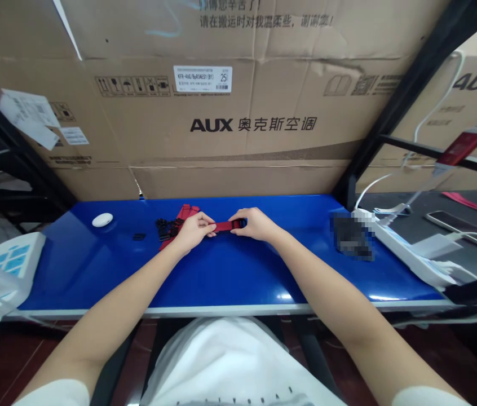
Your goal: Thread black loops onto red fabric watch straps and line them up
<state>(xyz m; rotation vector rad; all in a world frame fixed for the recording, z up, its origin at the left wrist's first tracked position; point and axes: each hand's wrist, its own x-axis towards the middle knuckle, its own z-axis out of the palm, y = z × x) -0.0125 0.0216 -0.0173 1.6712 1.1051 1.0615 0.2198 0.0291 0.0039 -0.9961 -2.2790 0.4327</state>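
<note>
A red webbing strap [222, 226] is stretched between my two hands over the blue tabletop. My left hand [194, 230] pinches it between thumb and fingers. My right hand [256, 224] grips a black plastic buckle [237, 224] at the strap's right end; the fingers partly cover it. More red webbing [188, 210] lies behind and left of my left hand, partly hidden by it. Beside that webbing is a cluster of small black plastic buckles [162, 228]. One small black slider [138, 237] lies apart, farther left.
Large cardboard boxes [238, 146] stand behind the blue table [238, 270]. A white round object [102, 220] lies at the back left. On the left edge is a white device with blue panels [18, 259]. A white power strip [407, 254] with cables runs along the right, beside a phone [467, 231].
</note>
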